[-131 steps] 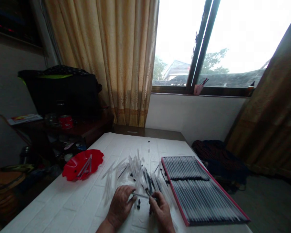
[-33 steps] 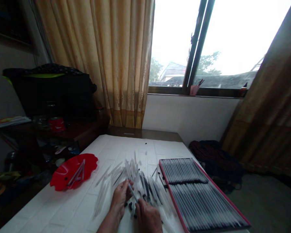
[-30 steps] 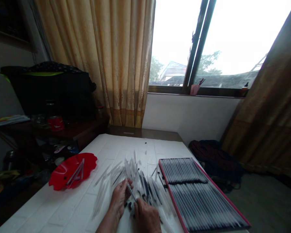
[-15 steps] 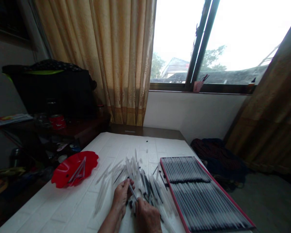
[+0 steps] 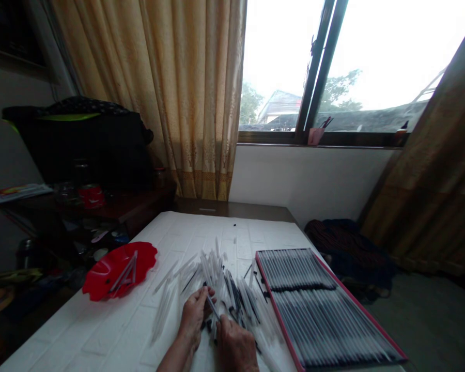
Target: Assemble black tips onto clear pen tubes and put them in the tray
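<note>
In the head view, the left hand (image 5: 195,312) and right hand (image 5: 236,341) pinch one slender grey plastic tube (image 5: 213,307) over the white brick-patterned desk (image 5: 112,333). A flat pink-rimmed box (image 5: 278,310) lines its right edge; a scalloped red plastic bowl (image 5: 148,254) sits by the left, room between bowl and hands.

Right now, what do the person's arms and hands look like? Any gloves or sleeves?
The left hand and right hand have no gloves. The left forearm shows no sleeve, watch or bracelet. The right arm is cut off below. Rings are too hard to make out.
</note>
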`<state>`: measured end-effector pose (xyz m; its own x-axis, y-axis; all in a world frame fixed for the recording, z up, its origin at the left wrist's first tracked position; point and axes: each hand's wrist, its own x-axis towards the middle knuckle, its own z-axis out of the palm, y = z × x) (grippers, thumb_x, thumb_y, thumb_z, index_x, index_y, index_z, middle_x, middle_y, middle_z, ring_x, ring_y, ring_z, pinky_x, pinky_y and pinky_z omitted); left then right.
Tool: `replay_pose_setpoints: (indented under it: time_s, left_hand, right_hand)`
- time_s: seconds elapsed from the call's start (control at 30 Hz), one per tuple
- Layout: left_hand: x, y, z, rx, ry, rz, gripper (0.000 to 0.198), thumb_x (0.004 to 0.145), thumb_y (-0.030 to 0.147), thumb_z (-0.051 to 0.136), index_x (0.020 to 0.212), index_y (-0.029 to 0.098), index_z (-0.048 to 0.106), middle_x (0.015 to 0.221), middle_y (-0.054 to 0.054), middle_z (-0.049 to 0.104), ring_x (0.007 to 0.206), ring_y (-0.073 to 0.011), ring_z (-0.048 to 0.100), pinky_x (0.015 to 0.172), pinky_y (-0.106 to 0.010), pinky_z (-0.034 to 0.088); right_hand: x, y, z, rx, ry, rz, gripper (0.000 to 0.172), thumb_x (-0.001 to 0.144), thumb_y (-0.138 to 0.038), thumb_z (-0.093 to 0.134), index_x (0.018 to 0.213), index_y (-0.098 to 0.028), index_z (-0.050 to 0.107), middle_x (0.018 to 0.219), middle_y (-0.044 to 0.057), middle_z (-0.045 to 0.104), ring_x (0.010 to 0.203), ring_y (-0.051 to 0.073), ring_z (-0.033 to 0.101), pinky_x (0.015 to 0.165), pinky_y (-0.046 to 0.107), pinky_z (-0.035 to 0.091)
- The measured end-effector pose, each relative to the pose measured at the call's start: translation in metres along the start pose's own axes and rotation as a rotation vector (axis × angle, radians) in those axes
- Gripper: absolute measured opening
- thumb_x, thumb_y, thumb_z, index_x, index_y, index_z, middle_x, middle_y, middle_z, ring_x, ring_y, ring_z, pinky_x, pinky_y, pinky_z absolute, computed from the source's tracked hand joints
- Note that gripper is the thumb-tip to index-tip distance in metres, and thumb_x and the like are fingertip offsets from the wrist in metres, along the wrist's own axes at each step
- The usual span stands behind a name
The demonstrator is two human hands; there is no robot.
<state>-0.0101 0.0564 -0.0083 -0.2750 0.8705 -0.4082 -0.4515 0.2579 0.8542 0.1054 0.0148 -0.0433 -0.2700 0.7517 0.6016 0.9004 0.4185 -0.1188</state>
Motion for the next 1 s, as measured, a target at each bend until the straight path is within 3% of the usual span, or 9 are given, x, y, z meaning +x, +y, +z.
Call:
replay_pose_setpoints:
  time_s: [0.4, 0.73, 0.9, 1.0]
  left_hand:
    - [-0.009, 0.010, -0.007, -0.098, -0.114, -0.042, 0.012, 0.082, 0.021, 0.057, 0.089, 0.013, 0.063, 0.092, -0.013, 0.072, 0.075, -0.0191, 0.070, 0.062, -0.026, 0.054]
    - [-0.002, 0.007, -0.028, -0.347, -0.338, -0.019, 0.024, 0.089, 0.023, 0.046, 0.105, 0.013, 0.061, 0.110, -0.014, 0.067, 0.101, -0.0198, 0.063, 0.088, -0.031, 0.050]
    - [0.005, 0.002, -0.033, -0.397, -0.333, -0.008, 0.026, 0.089, 0.023, 0.046, 0.108, 0.014, 0.061, 0.110, -0.011, 0.067, 0.101, -0.0194, 0.063, 0.087, -0.030, 0.051]
    - [0.003, 0.004, -0.033, -0.383, -0.342, -0.007, 0.025, 0.088, 0.020, 0.047, 0.106, 0.014, 0.063, 0.107, -0.011, 0.068, 0.099, -0.0209, 0.064, 0.083, -0.029, 0.054]
  right_hand:
    - [0.003, 0.000, -0.008, 0.141, -0.065, 0.082, 0.020, 0.083, -0.013, 0.037, 0.080, -0.021, 0.056, 0.065, 0.001, 0.068, 0.055, 0.014, 0.066, 0.047, 0.021, 0.036]
    - [0.008, 0.002, -0.021, 0.307, 0.052, 0.163, 0.025, 0.089, -0.023, 0.034, 0.090, -0.022, 0.059, 0.078, 0.004, 0.064, 0.069, 0.016, 0.063, 0.061, 0.022, 0.044]
    - [0.013, 0.001, -0.042, 0.334, 0.110, 0.191, 0.025, 0.089, -0.023, 0.037, 0.093, -0.024, 0.061, 0.077, 0.003, 0.061, 0.070, 0.016, 0.061, 0.064, 0.025, 0.046]
    - [0.015, 0.018, -0.053, 0.320, 0.182, 0.265, 0.026, 0.089, -0.024, 0.036, 0.096, -0.023, 0.061, 0.080, 0.005, 0.063, 0.075, 0.017, 0.062, 0.067, 0.026, 0.047]
